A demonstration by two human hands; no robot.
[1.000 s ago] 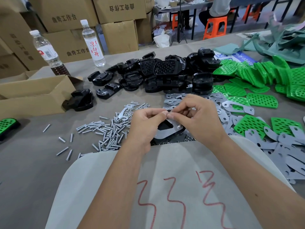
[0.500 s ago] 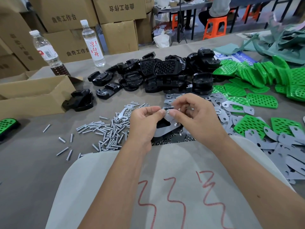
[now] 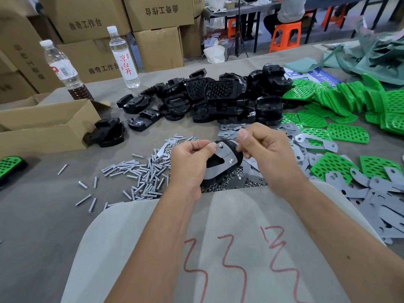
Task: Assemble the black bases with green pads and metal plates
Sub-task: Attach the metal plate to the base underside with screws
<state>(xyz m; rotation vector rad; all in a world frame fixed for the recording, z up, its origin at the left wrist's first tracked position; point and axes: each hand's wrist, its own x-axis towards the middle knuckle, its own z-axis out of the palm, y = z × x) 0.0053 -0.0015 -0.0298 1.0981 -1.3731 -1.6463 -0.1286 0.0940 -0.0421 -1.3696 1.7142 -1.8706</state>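
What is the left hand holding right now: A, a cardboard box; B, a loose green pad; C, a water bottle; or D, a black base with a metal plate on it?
D: the left hand grips a black base with a metal plate lying on top, two fastener heads showing on the plate.

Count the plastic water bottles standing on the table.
2. One bottle with dark liquid at the bottom stands at the far left, behind the open cardboard box. The other bottle, with red characters on its label, stands right of it, before the stacked cartons. None seem hidden.
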